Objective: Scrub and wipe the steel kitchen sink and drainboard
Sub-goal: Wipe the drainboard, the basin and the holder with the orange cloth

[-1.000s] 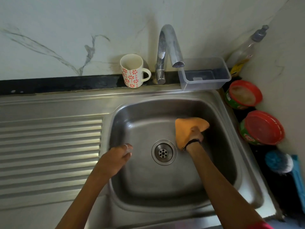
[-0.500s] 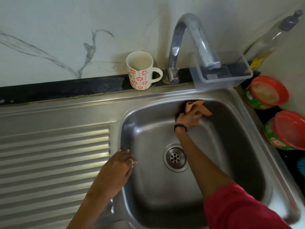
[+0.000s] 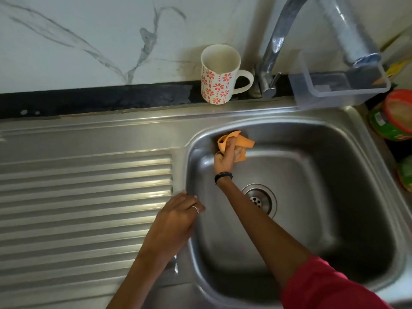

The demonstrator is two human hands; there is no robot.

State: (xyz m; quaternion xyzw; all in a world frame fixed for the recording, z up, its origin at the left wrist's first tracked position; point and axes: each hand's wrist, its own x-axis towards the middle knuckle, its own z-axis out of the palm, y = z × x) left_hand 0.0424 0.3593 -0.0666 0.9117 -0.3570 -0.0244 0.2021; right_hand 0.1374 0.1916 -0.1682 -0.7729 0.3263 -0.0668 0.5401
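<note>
The steel sink fills the right half of the view, with a round drain at its bottom. My right hand grips a crumpled orange cloth and presses it against the basin's back left corner. My left hand rests with fingers curved over the basin's left rim, holding nothing else. The ribbed steel drainboard stretches to the left.
A white mug with red flowers stands on the back ledge beside the steel tap. A clear plastic tub sits at the back right. Red-lidded green tubs stand along the right edge.
My right hand has carried the orange cloth from the right of the basin floor up along the back wall to the back left corner. My left hand has stayed on the rim.
</note>
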